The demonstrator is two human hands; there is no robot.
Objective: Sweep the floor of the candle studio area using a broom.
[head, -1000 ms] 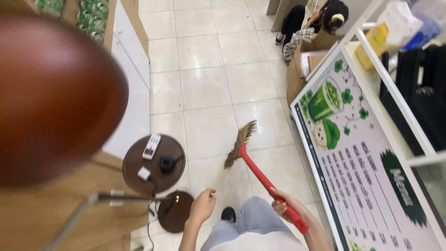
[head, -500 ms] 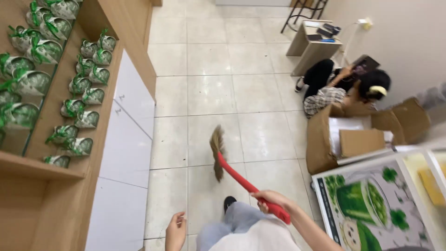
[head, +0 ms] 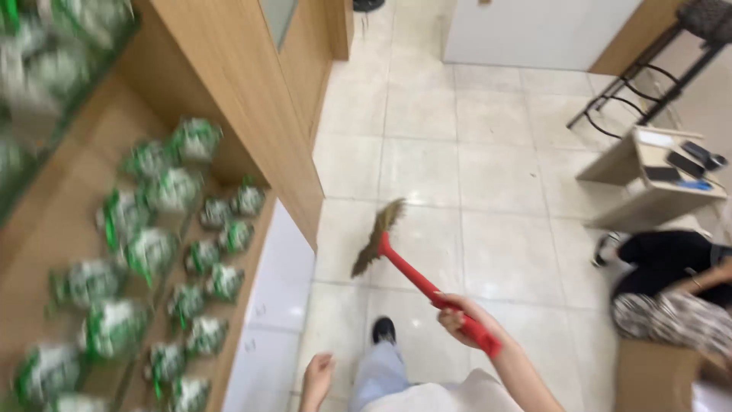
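Broom (head: 396,259), red handle, straw head at 12 o'clock: light, stiff shaft, soft bristles.
Right hand (head: 457,317) grips the handle's upper end; left hand (head: 319,374) loose, empty.

- The broom (head: 415,267) is showing a smooth red plastic handle, faintly shiny, and a head of rough, straw-like tan bristles.
- The right hand (head: 461,317) is wrapping bare skin around that plastic.
- The floor tiles (head: 488,175) are gleaming, pale, glazed and smooth, with light bouncing off them.
- The shelving (head: 229,91) is looking like matt, light wood with a fine grain.
- The packets (head: 152,252) on it are glinting like crinkled plastic film, green and white.
- The cupboard doors (head: 278,290) below are reading as smooth white laminate.
- The stool frame (head: 648,84) is looking like thin black metal.
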